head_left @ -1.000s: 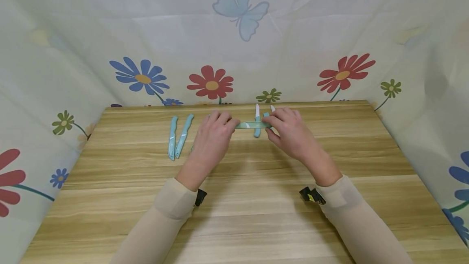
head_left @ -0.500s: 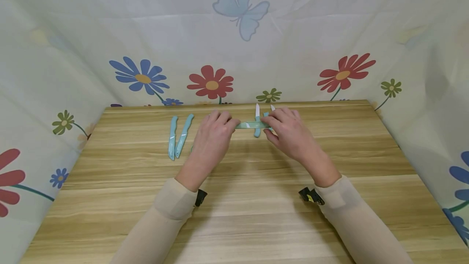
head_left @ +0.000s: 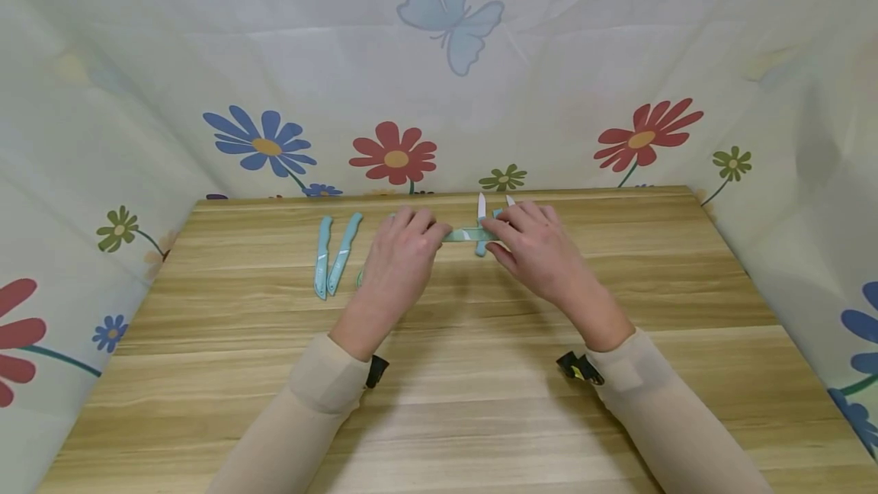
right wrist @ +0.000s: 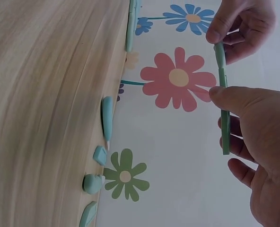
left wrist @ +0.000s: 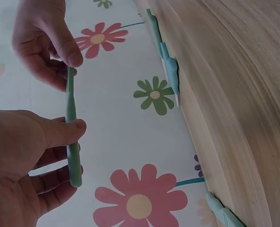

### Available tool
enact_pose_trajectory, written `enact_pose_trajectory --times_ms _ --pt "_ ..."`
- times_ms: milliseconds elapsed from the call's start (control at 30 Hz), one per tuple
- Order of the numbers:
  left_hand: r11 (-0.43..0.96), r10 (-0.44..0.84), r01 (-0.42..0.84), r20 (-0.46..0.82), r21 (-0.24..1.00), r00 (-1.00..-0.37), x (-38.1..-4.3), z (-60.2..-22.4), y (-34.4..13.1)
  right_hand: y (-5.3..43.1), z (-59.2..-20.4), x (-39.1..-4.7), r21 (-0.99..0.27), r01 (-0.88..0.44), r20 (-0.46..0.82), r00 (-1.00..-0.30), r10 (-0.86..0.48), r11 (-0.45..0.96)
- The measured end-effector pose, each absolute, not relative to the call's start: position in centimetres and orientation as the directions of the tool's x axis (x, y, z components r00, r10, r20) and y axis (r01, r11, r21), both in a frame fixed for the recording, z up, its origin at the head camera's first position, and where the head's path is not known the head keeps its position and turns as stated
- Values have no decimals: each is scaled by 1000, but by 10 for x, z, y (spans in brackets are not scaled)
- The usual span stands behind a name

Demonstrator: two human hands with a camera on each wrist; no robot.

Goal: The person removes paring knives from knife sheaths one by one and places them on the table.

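A green paring knife (head_left: 466,235) in its sheath is held level above the table between both hands. My left hand (head_left: 398,258) grips the rounded handle (left wrist: 75,170), thumb on one side and fingers on the other. At the opposite end, my right hand (head_left: 549,261) pinches the flat sheath (right wrist: 225,132) between thumb and fingers. Behind the held knife lies a bare teal knife (head_left: 482,206) with its white blade pointing away. A second white blade (head_left: 511,201) and a teal sheath (head_left: 497,213) show beside it, partly hidden by the right hand.
Two sheathed teal knives (head_left: 322,258) lie side by side to the left on the wooden table (head_left: 453,402). Another green piece (head_left: 360,277) peeks out from behind the left hand. A flower-printed curtain (head_left: 549,82) stands right behind the table's far edge.
My right hand has shifted slightly left, so less of the held knife shows between the hands. The left hand keeps its grip almost in place. The knives on the table have not moved.
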State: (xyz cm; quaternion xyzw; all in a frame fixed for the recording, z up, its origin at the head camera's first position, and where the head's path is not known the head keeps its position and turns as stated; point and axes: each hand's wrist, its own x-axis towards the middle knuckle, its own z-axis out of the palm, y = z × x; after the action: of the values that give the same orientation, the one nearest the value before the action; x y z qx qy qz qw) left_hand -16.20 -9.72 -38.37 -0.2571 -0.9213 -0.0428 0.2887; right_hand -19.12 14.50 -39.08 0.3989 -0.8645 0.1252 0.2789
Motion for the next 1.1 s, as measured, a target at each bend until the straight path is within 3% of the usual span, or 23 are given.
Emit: enact_pose_trajectory --times_ms 400,1100 --pt "854 458 515 565 -67 -686 -159 -384 -95 141 -393 -192 1 -796 591 -488 -642 605" --pt "850 468 522 551 -68 -691 -159 -386 -95 140 -392 -190 7 -784 576 -504 -644 621"
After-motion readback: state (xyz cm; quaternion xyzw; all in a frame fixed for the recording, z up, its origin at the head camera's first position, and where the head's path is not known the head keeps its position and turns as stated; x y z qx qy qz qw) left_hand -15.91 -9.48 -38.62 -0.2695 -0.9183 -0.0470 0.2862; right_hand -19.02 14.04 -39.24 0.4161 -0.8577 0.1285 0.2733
